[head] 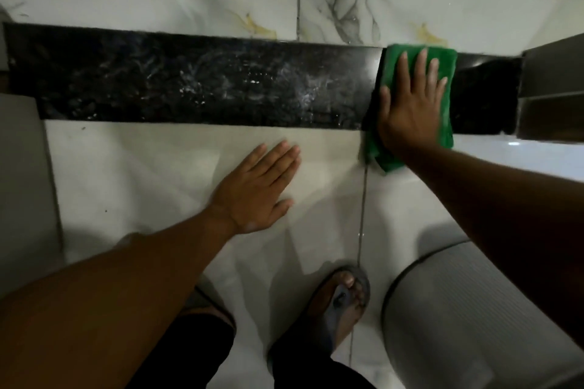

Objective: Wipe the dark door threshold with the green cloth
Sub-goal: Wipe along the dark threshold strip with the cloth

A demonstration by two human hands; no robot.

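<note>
A dark, glossy door threshold runs left to right across the floor, streaked with white smears in its middle. The green cloth lies folded across its right part, its near corner hanging onto the pale tile. My right hand presses flat on the cloth, fingers spread and pointing away from me. My left hand rests flat, palm down, on the pale floor tile just in front of the threshold, holding nothing.
A dark door frame stands at the threshold's right end. A grey ribbed round container sits at the lower right. A grey wall base is at left. My sandalled foot is on the near tile. Marbled tiles lie beyond.
</note>
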